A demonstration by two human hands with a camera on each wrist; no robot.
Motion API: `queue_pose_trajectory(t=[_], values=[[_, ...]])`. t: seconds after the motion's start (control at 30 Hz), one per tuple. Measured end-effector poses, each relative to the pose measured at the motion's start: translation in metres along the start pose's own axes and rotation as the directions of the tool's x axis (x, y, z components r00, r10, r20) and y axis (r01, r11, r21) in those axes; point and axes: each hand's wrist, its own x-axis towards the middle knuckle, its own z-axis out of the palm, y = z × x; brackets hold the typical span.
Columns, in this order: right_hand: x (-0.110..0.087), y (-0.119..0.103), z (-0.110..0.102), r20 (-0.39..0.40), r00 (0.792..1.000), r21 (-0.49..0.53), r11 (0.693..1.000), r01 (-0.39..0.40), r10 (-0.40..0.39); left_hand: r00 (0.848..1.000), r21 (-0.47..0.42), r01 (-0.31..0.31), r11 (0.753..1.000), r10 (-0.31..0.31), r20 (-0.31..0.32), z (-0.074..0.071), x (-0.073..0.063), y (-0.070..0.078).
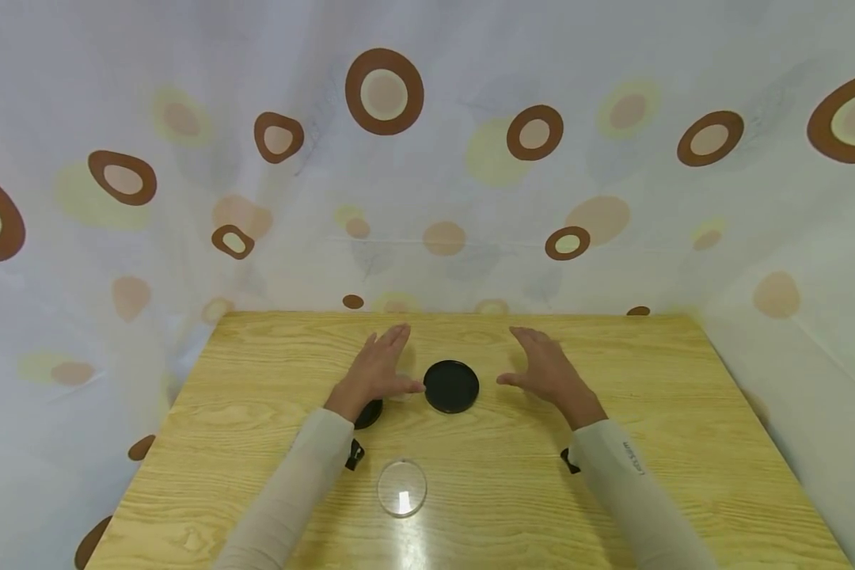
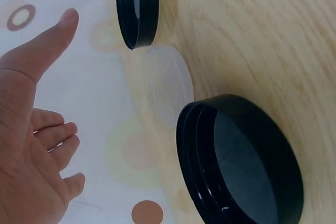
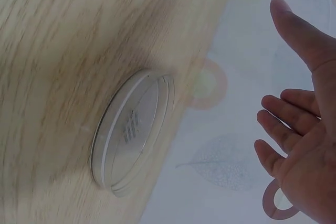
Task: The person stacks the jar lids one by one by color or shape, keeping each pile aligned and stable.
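My left hand (image 1: 378, 372) is held over the table with thumb and fingers spread, gripping nothing. Opposite it, palm facing inward, my right hand (image 1: 550, 378) holds the same kind of spread pose, with nothing in its grasp. A round black lid (image 1: 452, 386) lies between them, close to the left thumb in the head view. The left forearm partly hides a second black lid (image 1: 370, 413). Nearer the front is a clear round dish (image 1: 402, 500). In the left wrist view a large black lid (image 2: 286, 150) shows its raised rim. A shallow clear dish (image 3: 107, 145) fills the right wrist view's middle.
The things lie on a wood-grain table (image 1: 613, 507). A white sheet (image 1: 442, 182) printed with brown rings hangs behind the table's back edge and along both sides. Black straps (image 1: 355, 455) show at the wrists, below the pale sleeves.
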Motion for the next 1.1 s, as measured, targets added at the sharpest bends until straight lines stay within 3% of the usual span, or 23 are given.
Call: queue_pose_trajectory(t=[0.27,0.87,1.1], values=[[0.002,-0.003,0.011,0.023,1.000,0.009,1.000,0.019,-0.020,0.996,-0.079,0.065,0.995,-0.060,0.061,0.008,0.000,0.010],[0.004,-0.021,0.030,0.106,0.994,0.016,0.999,0.032,-0.034,0.997,-0.015,-0.032,0.999,0.033,0.076,0.029,0.005,0.016],[0.006,-0.022,0.039,0.114,0.992,-0.024,0.998,0.053,-0.050,0.995,-0.005,-0.031,1.000,0.031,0.097,0.035,0.006,0.021]])
